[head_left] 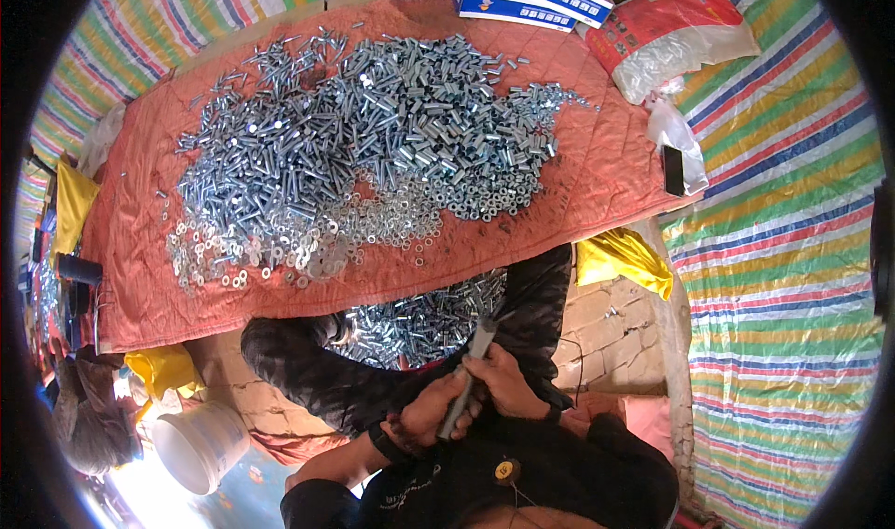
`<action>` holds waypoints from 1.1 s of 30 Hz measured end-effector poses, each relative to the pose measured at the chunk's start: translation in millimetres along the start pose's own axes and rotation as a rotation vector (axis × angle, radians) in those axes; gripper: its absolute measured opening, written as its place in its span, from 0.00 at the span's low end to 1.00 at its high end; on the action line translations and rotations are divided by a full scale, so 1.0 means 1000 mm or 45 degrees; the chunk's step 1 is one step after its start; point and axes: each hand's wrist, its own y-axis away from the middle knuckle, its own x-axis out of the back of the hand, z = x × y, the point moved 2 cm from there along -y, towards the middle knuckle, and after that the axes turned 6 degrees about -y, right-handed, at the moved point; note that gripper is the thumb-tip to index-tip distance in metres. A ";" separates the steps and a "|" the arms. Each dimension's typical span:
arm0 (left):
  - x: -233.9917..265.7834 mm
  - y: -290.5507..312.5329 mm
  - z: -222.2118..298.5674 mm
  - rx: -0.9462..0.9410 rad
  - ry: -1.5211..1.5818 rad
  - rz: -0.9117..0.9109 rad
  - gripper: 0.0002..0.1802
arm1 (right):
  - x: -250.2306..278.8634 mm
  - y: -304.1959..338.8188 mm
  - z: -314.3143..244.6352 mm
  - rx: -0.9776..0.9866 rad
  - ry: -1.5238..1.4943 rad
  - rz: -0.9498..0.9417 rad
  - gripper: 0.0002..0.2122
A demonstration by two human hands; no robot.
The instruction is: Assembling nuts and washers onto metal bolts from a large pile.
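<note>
Your left hand [431,408] and right hand [510,382] are closed around a grey rod [480,344], off the tabletop's [601,170] near edge. Bolts [289,161], sleeves [461,100], nuts [489,199] and washers [312,249] lie loose there, apparently unassembled; whether the fasteners [410,329] below that edge are finished, you cannot tell.

The quilted, cloth-covered worktop [601,161] is orange-red. Its long metal bolts [289,170] are bluish silver; flat ring washers [323,257] toward the near edge, paler silver. Cardboard boxes [518,10] at the far edge: blue and white. Plastic sheeting [778,221]: multicoloured stripes. The handheld cylindrical rod [480,344]: grey, darker-tipped.
</note>
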 end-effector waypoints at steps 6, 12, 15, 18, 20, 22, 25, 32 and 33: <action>0.085 -0.057 0.001 0.088 -0.159 0.420 0.25 | -0.016 -0.084 0.064 -0.288 -0.293 -0.201 0.07; 0.195 -0.140 0.023 -0.016 -1.757 0.879 0.24 | -0.033 -0.222 0.171 0.203 0.369 0.180 0.17; 0.180 -0.227 0.030 -0.020 -2.017 0.730 0.24 | 0.066 -0.287 0.229 0.407 0.345 0.392 0.20; 0.216 -0.207 0.027 0.101 -2.088 0.850 0.24 | 0.024 -0.293 0.236 0.236 0.504 0.361 0.20; 0.223 -0.213 0.024 0.146 -2.126 0.850 0.25 | 0.027 -0.293 0.236 0.073 0.715 0.340 0.20; 0.230 -0.215 0.017 0.188 -2.157 0.852 0.25 | 0.030 -0.292 0.240 -0.043 0.894 0.286 0.21; 0.239 -0.217 0.006 0.231 -2.188 0.836 0.26 | 0.040 -0.283 0.251 -0.171 1.115 0.183 0.21; 0.255 -0.197 -0.043 0.351 -2.230 0.789 0.28 | 0.047 -0.242 0.277 -0.266 1.484 -0.207 0.21; 0.254 -0.191 -0.053 0.375 -2.229 0.782 0.29 | 0.043 -0.236 0.278 -0.257 1.518 -0.274 0.21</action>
